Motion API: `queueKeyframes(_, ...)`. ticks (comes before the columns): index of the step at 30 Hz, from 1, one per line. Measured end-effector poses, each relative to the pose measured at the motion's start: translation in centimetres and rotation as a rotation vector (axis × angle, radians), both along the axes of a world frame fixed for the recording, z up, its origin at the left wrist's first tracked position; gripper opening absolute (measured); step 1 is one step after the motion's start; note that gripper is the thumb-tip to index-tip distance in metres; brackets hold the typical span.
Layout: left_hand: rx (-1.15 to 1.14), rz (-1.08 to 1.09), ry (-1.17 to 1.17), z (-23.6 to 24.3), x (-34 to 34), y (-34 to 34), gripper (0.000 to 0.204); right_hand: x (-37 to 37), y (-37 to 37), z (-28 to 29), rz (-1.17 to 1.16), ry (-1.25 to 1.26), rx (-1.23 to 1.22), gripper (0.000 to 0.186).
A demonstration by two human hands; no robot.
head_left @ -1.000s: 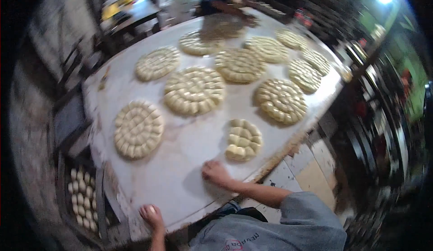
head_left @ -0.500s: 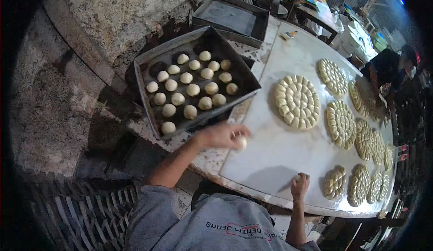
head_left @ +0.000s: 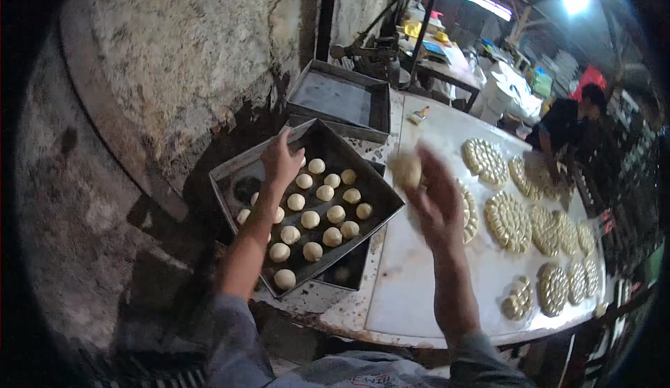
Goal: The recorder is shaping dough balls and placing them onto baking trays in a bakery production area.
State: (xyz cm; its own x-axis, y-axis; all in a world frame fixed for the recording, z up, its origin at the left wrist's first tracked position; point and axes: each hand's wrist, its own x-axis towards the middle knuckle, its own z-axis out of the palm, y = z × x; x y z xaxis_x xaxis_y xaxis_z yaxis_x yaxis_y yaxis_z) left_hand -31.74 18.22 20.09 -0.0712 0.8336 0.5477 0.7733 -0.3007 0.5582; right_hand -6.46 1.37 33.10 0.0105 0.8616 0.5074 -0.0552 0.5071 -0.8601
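Note:
My left hand (head_left: 280, 161) reaches over the far side of a dark metal tray (head_left: 234, 167), fingers curled at a pale dough ball (head_left: 302, 160) that shows only in part. Rows of round dough balls (head_left: 310, 219) sit in this tray, some hidden behind my left forearm. Over the white tabletop, my right hand (head_left: 438, 203) is raised and smeared by motion. A dough ball (head_left: 405, 170) is at its fingers and looks held there. Behind that hand lies a round, flat piece of segmented dough (head_left: 468, 212), partly covered.
More segmented dough rounds (head_left: 508, 222) lie on the marble-like tabletop (head_left: 419, 287) to the right. Another metal tray (head_left: 335, 98) stands beyond the dough tray. A brush-like item (head_left: 418, 115) lies near the far edge. A co-worker (head_left: 569, 126) stands at the far right.
My left hand has gone from the table's edge to the far part of the tray. My right hand has risen from the tabletop with a dough ball. The view has tilted up.

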Motion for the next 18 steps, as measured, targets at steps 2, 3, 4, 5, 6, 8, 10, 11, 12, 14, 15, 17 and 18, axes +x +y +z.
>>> queueKeyframes(2, 0.217, -0.151, -0.293, 4.0, -0.3, -6.3, 0.051, -3.1, 4.2, 2.4, -0.338, -0.071, 0.409, 0.049)
queueKeyframes(3, 0.237, -0.191, -0.572, 5.5, 0.9, -9.5, 0.045, -3.3, 7.2, 2.4, -0.552, -0.192, 0.591, 0.05)
queueKeyframes(4, 0.249, -0.228, -0.855, 6.4, 2.5, -12.5, 0.039, -3.6, 10.0, 1.4, -0.589, -0.242, 0.478, 0.05)
queueKeyframes(5, 0.24, -0.132, -1.008, 7.0, 3.9, -15.9, 0.032, -4.1, 12.6, -0.7, -0.605, -0.285, 0.364, 0.05)
queueKeyframes(6, 0.226, -0.047, -1.167, 6.9, 6.0, -18.4, 0.026, -3.0, 16.1, -5.8, -0.588, -0.516, 0.265, 0.051)
queueKeyframes(8, 0.068, -0.062, -1.001, 3.5, 9.1, -21.3, 0.026, -0.6, 18.0, -13.3, -0.513, -0.829, 0.022, 0.052)
queueKeyframes(10, -0.107, -0.393, -1.077, 0.5, 13.0, -24.2, 0.017, 1.6, 12.5, -17.5, -0.435, -0.77, -0.051, 0.052)
queueKeyframes(11, -0.4, -0.541, -1.166, -2.0, 15.1, -25.4, 0.018, 4.3, 8.7, -18.5, -0.437, -0.638, 0.002, 0.052)
queueKeyframes(12, -0.372, -0.634, -0.926, -6.0, 17.8, -26.4, 0.023, 7.6, 4.5, -20.1, -0.445, -0.644, 0.013, 0.048)
queueKeyframes(14, -0.846, -0.718, -0.947, -10.7, 23.5, -28.7, 0.024, 14.1, -5.5, -23.3, -0.483, -0.486, -0.171, 0.034)
queueKeyframes(15, -1.023, -0.718, -0.951, -12.2, 26.7, -29.9, 0.022, 17.9, -10.6, -24.1, -0.504, -0.381, -0.296, 0.027)
queueKeyframes(17, -0.984, -0.734, -0.618, -18.0, 32.5, -31.1, 0.016, 26.4, -21.1, -28.6, -0.642, -0.166, -0.49, 0.013)
queueKeyframes(18, -0.744, -0.769, -0.383, -18.6, 36.2, -30.8, 0.012, 30.9, -27.0, -30.6, -0.736, -0.17, -0.604, 0.012)
